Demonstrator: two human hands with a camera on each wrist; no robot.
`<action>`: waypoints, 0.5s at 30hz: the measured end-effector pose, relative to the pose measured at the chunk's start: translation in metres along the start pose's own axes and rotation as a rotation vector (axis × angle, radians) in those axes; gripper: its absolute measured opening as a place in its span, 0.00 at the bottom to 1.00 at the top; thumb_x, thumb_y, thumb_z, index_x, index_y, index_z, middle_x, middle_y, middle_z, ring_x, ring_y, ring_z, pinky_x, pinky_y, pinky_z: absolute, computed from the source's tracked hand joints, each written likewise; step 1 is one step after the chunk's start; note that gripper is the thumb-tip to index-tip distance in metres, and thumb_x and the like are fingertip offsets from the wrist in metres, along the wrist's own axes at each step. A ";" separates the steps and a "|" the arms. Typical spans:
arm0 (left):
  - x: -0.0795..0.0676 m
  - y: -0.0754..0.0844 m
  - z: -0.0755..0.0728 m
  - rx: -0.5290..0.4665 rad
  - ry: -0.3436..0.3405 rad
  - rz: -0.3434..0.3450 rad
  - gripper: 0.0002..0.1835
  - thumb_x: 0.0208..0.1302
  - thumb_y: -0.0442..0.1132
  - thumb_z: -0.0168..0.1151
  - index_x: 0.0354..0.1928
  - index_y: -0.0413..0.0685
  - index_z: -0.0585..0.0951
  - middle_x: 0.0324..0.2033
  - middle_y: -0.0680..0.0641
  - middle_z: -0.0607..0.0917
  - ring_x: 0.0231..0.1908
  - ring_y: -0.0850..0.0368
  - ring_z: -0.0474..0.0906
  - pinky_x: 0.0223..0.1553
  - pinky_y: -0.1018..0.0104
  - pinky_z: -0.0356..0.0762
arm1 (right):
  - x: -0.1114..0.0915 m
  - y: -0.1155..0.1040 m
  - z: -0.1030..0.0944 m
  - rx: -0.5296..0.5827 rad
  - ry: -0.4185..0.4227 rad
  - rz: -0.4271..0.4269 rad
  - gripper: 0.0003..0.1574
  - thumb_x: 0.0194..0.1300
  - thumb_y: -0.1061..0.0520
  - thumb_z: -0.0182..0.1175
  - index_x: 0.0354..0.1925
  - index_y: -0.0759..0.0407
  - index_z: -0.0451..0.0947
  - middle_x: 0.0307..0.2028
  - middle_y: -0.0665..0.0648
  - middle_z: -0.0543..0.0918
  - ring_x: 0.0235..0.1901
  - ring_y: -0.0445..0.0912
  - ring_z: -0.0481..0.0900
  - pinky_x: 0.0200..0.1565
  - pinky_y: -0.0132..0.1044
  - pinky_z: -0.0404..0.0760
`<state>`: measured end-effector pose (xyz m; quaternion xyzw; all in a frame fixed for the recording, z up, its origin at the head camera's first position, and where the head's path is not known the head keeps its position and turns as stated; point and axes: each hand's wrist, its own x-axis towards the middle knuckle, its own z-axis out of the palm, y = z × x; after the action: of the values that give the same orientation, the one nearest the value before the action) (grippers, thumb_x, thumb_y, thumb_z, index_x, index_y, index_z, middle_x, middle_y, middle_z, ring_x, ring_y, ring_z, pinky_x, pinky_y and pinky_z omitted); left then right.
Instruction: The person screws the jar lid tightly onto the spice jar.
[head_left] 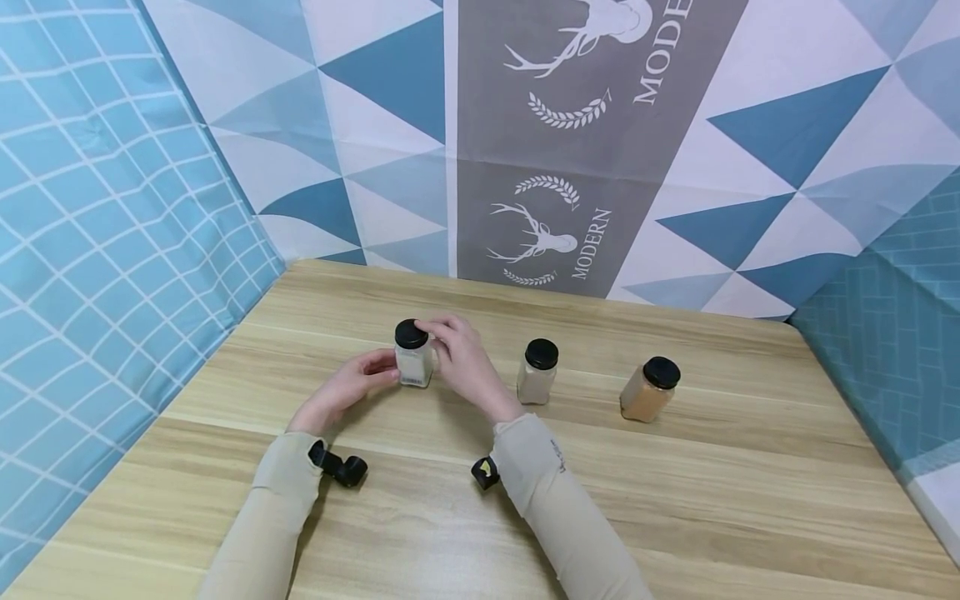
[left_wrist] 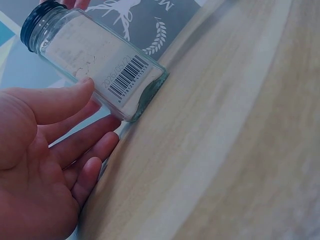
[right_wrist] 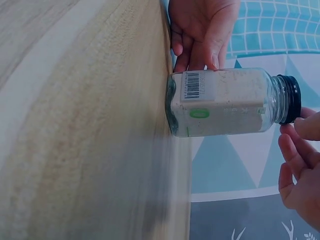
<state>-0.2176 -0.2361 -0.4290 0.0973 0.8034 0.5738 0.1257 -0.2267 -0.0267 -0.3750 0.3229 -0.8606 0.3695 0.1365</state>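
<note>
A glass jar [head_left: 414, 367] with a black lid and pale powder inside stands upright on the table. In the left wrist view its barcode label [left_wrist: 129, 77] faces the camera. My right hand [head_left: 468, 362] holds the black lid [right_wrist: 290, 99] between thumb and fingers. At the jar's left side is my left hand [head_left: 352, 387], its fingers [left_wrist: 82, 142] loosely extended. The left thumb tip overlaps the jar's edge, and the other fingertips lie near its base, partly hidden behind it. A green mark [right_wrist: 199, 113] shows on the glass in the right wrist view.
Right of my hands stands a second black-lidded jar [head_left: 536, 375] with pale beige powder. Farther right is a third jar [head_left: 647, 392] with orange-tan contents. The wooden table [head_left: 420, 533] meets a patterned cloth backdrop [head_left: 390, 183] behind and a blue grid cloth [head_left: 97, 208] at left.
</note>
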 end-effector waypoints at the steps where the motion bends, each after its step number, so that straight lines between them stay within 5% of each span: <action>1: 0.000 0.000 0.000 0.002 0.001 0.000 0.28 0.63 0.43 0.56 0.62 0.38 0.65 0.60 0.36 0.68 0.60 0.42 0.61 0.63 0.48 0.54 | 0.000 0.000 0.000 0.002 0.007 0.004 0.20 0.64 0.66 0.51 0.53 0.55 0.75 0.47 0.55 0.77 0.48 0.47 0.72 0.52 0.39 0.69; 7: 0.001 -0.002 0.000 0.000 0.005 -0.008 0.28 0.63 0.43 0.56 0.62 0.38 0.65 0.60 0.36 0.68 0.60 0.42 0.61 0.63 0.47 0.54 | 0.000 0.001 0.002 0.016 0.041 -0.001 0.16 0.63 0.64 0.54 0.49 0.57 0.77 0.53 0.56 0.74 0.55 0.47 0.70 0.56 0.38 0.69; 15: 0.000 0.000 0.000 0.012 -0.001 0.000 0.28 0.63 0.44 0.56 0.62 0.38 0.65 0.59 0.36 0.69 0.59 0.43 0.62 0.61 0.48 0.56 | 0.006 -0.004 0.003 0.005 -0.038 -0.032 0.17 0.64 0.62 0.53 0.52 0.58 0.74 0.58 0.58 0.72 0.60 0.48 0.67 0.62 0.37 0.62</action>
<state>-0.2176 -0.2365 -0.4293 0.0984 0.8067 0.5690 0.1258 -0.2288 -0.0332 -0.3718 0.3439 -0.8568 0.3633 0.1251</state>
